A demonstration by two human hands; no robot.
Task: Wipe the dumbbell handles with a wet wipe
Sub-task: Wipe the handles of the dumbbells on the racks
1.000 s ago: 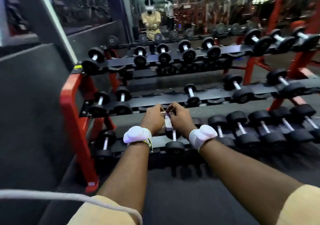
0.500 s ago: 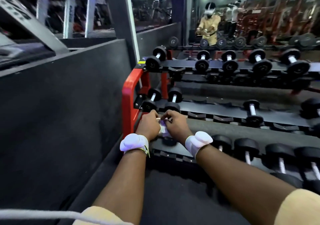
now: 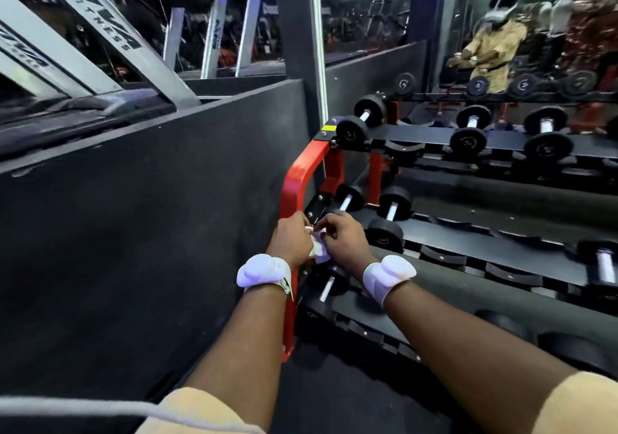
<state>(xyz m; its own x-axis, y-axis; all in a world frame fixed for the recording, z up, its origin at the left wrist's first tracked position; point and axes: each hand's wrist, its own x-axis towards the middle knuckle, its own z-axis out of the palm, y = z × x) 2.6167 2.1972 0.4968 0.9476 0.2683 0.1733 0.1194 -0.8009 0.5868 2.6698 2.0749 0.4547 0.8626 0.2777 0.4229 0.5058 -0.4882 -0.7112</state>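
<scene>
Left hand (image 3: 291, 241) and right hand (image 3: 344, 241) are brought together with fingers curled, and both pinch one crumpled white wet wipe (image 3: 317, 249) between them. The wet wipe sits just right of the red end post (image 3: 294, 186) of the dumbbell rack, about level with the post's middle shelf. Whether it touches the rack cannot be told. Each wrist carries a white padded band, the left (image 3: 262, 270) overlapping the post in this view and the right (image 3: 388, 275) further right of it. Directly below the hands, near the post's lower half, lies the lowest-shelf dumbbell (image 3: 326, 288) with its bright metal handle exposed and uncovered. Just right of the post's upper bend, beyond the hands, two middle-shelf dumbbells (image 3: 389, 213) lie side by side, also with their handles bare. Above the post's top, the top-shelf dumbbell (image 3: 364, 116) rests at the shelf's near end, and more dumbbells are ranged further right of the post on all shelves. Left of the post stands a dark wall panel (image 3: 150, 216). Well above and right of the post, a mirror (image 3: 495, 42) reflects a person in a tan shirt.
</scene>
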